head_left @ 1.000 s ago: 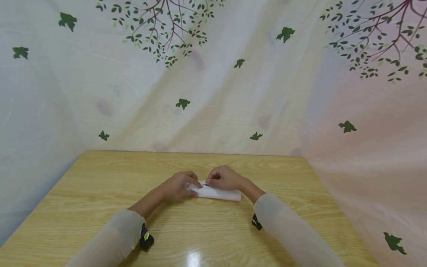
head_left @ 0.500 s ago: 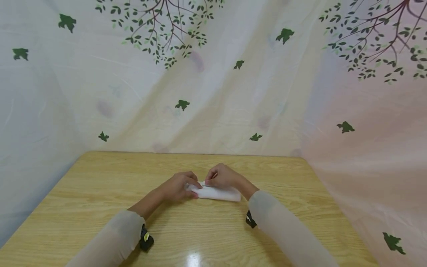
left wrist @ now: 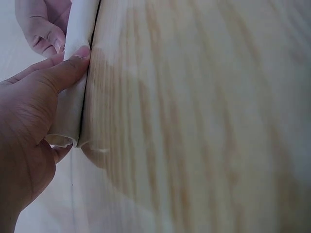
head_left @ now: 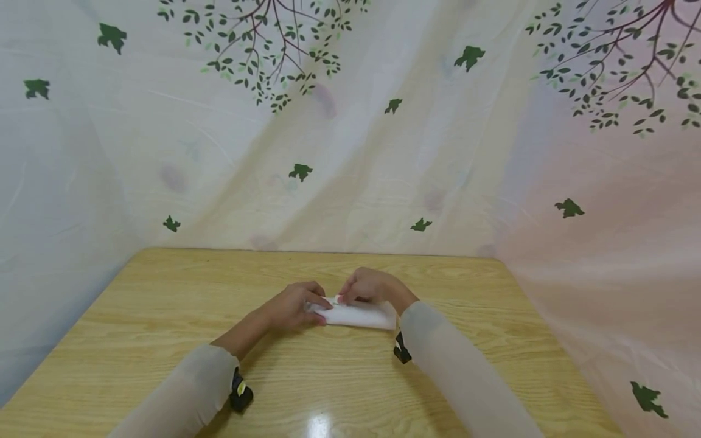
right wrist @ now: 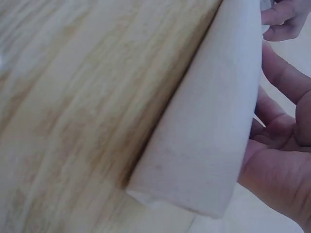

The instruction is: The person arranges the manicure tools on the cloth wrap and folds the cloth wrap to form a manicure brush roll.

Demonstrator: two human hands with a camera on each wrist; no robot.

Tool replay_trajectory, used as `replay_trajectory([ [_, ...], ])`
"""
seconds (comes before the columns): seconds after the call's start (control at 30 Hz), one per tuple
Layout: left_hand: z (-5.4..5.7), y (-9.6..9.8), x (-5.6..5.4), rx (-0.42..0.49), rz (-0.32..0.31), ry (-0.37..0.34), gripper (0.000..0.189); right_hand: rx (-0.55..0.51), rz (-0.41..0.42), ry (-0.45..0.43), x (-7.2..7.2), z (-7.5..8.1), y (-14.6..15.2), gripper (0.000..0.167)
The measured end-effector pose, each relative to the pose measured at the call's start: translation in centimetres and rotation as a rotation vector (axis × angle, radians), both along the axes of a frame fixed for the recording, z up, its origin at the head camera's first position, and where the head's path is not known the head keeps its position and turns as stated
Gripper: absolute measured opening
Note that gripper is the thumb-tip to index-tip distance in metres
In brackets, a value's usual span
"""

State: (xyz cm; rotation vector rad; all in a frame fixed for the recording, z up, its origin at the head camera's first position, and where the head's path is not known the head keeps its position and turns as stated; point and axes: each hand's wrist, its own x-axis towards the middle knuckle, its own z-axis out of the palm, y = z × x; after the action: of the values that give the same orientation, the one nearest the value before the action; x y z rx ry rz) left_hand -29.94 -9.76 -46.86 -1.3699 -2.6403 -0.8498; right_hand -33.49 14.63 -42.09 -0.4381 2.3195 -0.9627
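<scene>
A white roll [head_left: 361,317], apparently of cloth or paper, lies lengthwise from left to right on the wooden table. My left hand [head_left: 296,306] grips its left end; in the left wrist view the thumb [left wrist: 73,68] presses on the near side, with fingers beyond. At the far side of the roll's middle, my right hand [head_left: 372,286] pinches a small white tab [head_left: 338,298] between thumb and forefinger. The right wrist view shows the roll's hollow-looking right end, and the right hand's curled fingers [right wrist: 286,77] behind it. What the tab is cannot be made out.
The wood-grain table [head_left: 306,377] extends around both hands. Behind it and along its sides hangs a pale curtain [head_left: 350,201] printed with leaves and branches. Both forearms wear beige sleeves, with a black wrist device [head_left: 240,394] below the left one.
My right wrist and forearm have shifted left and turned, while the fingertips stay near the roll's middle. The left hand and the roll have hardly moved.
</scene>
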Motion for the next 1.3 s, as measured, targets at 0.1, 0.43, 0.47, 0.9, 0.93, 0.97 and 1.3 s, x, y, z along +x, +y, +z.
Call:
replay_trajectory([
  [0.1, 0.0, 0.0, 0.0, 0.009, -0.005, 0.005, 0.026, 0.0, 0.018, -0.035, -0.2, 0.2, -0.2, 0.013],
  [0.43, -0.3, 0.0, 0.2, 0.04, -0.02, 0.041, 0.021, -0.004, 0.076, -0.104, -0.2, 0.4, -0.6, 0.004],
  [0.47, -0.3, 0.0, 0.2, 0.043, -0.022, 0.047, 0.021, -0.002, 0.077, -0.105, -0.2, 0.4, -0.6, 0.004],
  [0.9, -0.3, 0.0, 0.3, 0.044, -0.026, 0.065, 0.022, -0.022, 0.15, 0.015, 0.0, -0.4, -0.2, 0.015],
  [0.93, -0.3, -0.1, 0.3, 0.047, -0.029, 0.068, 0.022, -0.03, 0.147, 0.021, 0.0, -0.4, -0.2, 0.015],
  [0.97, -0.3, -0.1, 0.2, 0.051, -0.032, 0.072, 0.022, -0.037, 0.143, 0.029, 0.0, -0.4, -0.1, 0.015],
  [1.3, -0.4, -0.1, 0.4, 0.057, -0.027, 0.069, 0.022, -0.088, 0.055, 0.048, 0.4, -1.0, 0.2, 0.015],
])
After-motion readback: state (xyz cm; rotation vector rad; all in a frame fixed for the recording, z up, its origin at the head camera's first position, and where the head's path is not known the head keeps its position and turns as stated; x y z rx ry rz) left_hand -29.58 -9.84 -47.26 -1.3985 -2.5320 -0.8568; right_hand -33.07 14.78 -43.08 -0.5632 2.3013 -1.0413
